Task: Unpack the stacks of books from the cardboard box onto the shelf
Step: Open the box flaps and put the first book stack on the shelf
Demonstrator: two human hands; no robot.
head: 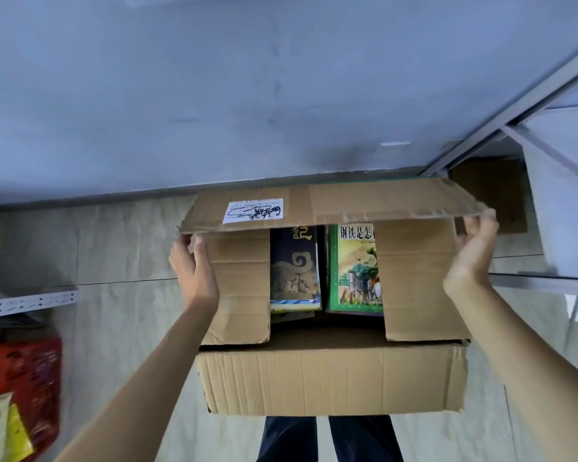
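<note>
A brown cardboard box point(331, 378) stands on the floor in front of my legs. Its far flap point(364, 198), bearing a white label, is lifted. My left hand point(194, 268) grips that flap's left end and my right hand point(471, 258) grips its right end. Two side flaps lie folded inward over the opening. Between them show a dark blue book point(294, 271) and a green book point(354, 271), lying flat on top of stacks. The grey metal shelf point(528, 105) rises at the right.
A red plastic basket point(30, 388) with colourful packets sits at the left, under a white perforated shelf rail point(30, 303). A blue-grey wall runs behind the box. Another brown box point(494, 191) sits low inside the shelf at the right. The floor is pale tile.
</note>
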